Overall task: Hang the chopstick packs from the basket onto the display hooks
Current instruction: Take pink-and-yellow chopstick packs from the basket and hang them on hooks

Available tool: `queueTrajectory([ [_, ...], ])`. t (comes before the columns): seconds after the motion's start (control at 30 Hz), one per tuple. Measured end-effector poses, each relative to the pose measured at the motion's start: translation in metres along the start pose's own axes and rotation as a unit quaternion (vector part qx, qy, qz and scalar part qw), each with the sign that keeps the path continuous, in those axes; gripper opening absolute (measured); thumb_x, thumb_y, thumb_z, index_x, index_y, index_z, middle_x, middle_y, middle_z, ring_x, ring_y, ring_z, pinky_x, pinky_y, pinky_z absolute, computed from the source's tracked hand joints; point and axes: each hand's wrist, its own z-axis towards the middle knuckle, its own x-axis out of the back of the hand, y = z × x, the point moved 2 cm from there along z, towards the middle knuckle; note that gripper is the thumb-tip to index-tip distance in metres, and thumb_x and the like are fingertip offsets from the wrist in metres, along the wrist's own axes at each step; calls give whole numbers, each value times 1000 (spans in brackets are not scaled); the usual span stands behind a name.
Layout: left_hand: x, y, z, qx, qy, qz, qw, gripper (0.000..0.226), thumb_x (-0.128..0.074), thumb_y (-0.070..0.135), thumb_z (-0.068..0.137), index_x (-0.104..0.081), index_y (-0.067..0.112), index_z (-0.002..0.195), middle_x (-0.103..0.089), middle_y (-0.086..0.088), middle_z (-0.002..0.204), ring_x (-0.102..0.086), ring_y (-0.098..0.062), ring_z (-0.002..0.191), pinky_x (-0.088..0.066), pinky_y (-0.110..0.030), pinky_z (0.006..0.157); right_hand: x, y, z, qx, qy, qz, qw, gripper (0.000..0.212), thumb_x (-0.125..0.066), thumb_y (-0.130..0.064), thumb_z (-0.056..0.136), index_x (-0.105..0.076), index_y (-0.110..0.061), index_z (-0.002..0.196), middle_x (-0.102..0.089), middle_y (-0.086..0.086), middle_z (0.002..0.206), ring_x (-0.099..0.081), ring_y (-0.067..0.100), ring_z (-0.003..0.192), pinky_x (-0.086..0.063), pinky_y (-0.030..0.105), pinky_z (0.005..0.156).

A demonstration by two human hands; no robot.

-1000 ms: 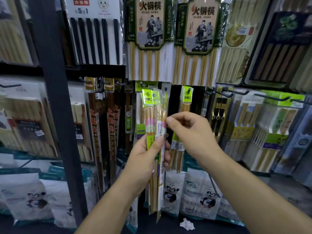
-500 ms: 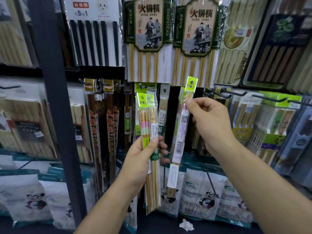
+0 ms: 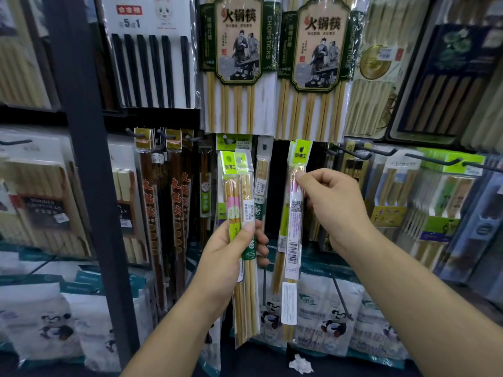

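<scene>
My left hand (image 3: 231, 254) grips a small bundle of chopstick packs (image 3: 239, 202) upright, thumb across their front; they have lime-green header cards and clear sleeves. My right hand (image 3: 334, 205) pinches a single chopstick pack (image 3: 295, 227) near its top, its green header (image 3: 302, 153) raised in front of the dark gap in the middle of the rack. A display hook (image 3: 227, 139) with a green-topped pack hangs just above the bundle. The basket is out of view.
Hanging chopstick packs fill the rack: dark wooden ones (image 3: 163, 202) at left, large bamboo sets (image 3: 236, 66) above, more on black hooks (image 3: 432, 159) at right. A dark upright post (image 3: 89, 164) stands at left. Panda-printed bags (image 3: 326, 319) and a crumpled paper scrap (image 3: 300, 363) lie below.
My right hand pulled one pack out of the bundle and carried it right and up toward the rack. My left hand lowered the remaining bundle slightly.
</scene>
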Motion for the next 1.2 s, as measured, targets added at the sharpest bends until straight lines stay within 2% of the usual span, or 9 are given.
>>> queueTrajectory([
  [0.23,-1,2,0,-2,-2,-1,1000,33,-61,32,94,-67,4,111,-69,-7,84,-65,-19,72,-57,-32,65,-3,-2,3,-16,-4,32,999,35,-66,-34,97,-68,-2,82,-52,5,67,-45,11,57,-43,14,50],
  [0.47,-3,3,-1,-5,-5,2,1000,39,-61,33,92,-65,1,113,-69,-5,83,-64,-18,72,-57,-31,65,-7,1,8,-26,3,47,999,44,-63,-34,98,-61,8,88,-47,10,71,-42,18,63,-46,26,71],
  [0.57,-2,4,-1,-7,-6,3,1000,38,-62,33,91,-65,3,114,-69,-5,85,-65,-18,73,-58,-31,65,-8,7,9,-15,11,16,1000,42,-65,-35,97,-64,4,83,-49,8,68,-44,13,59,-48,23,65],
  [0.7,-2,5,-1,-12,-2,7,1000,34,-62,33,90,-69,7,110,-68,-4,85,-65,-17,74,-59,-32,64,-6,16,10,4,20,-29,999,37,-66,-42,95,-71,-12,73,-53,-1,60,-46,4,53,-44,14,53],
  [0.8,0,5,-1,-21,3,24,999,30,-63,36,91,-72,13,109,-65,-4,78,-65,-16,74,-59,-32,64,-3,20,6,27,56,-76,995,26,-69,-41,93,-68,-20,78,-60,-7,66,-52,-1,57,-43,18,58],
  [0.87,1,7,-1,-22,2,27,999,29,-64,36,91,-72,15,109,-65,-5,77,-66,-16,73,-60,-32,64,-3,17,-1,61,73,-88,992,23,-70,-39,92,-63,-20,80,-61,-6,70,-54,-2,61,-43,13,55],
  [0.97,1,9,-2,-21,-11,22,999,16,-66,31,90,-76,24,101,-67,-5,77,-67,-17,72,-60,-33,62,-17,6,-15,97,-4,-63,993,15,-69,-36,93,-69,-28,81,-67,-10,73,-61,0,68,-47,10,59],
  [1.07,1,11,-5,-18,-22,8,1000,13,-66,28,91,-76,31,98,-69,-4,80,-68,-19,71,-59,-34,60,-37,-4,-25,78,-105,-1,991,6,-70,-32,94,-74,-31,90,-72,-9,83,-66,3,74,-55,19,66],
  [1.2,4,15,-7,-30,-18,6,999,23,-65,28,92,-70,19,112,-71,-8,87,-70,-21,71,-60,-34,58,-51,-10,-26,51,-115,55,991,10,-70,-28,95,-74,-22,88,-68,-10,69,-59,-2,61,-49,14,56],
])
